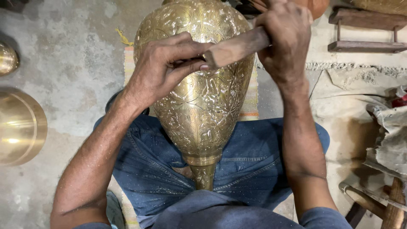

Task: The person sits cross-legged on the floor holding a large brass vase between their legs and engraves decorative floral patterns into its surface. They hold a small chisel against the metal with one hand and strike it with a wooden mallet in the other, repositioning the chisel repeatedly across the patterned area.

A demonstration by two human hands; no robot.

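A large engraved brass vase [203, 110] lies across my lap, its narrow neck pointing toward my body and its wide belly pointing away. My right hand [282, 38] is shut on a wooden handle [237, 46] that crosses above the vase's belly. My left hand [163, 63] rests on the upper left of the vase, with thumb and fingers pinched around something small at the handle's near end. What sits between those fingertips is hidden.
Polished brass bowls sit on the concrete floor at left [19, 127] and far left [7, 58]. A striped mat [252, 101] lies under the vase. A wooden frame [366, 32] stands at top right, and crumpled cloth [390, 140] over a wooden stool at right.
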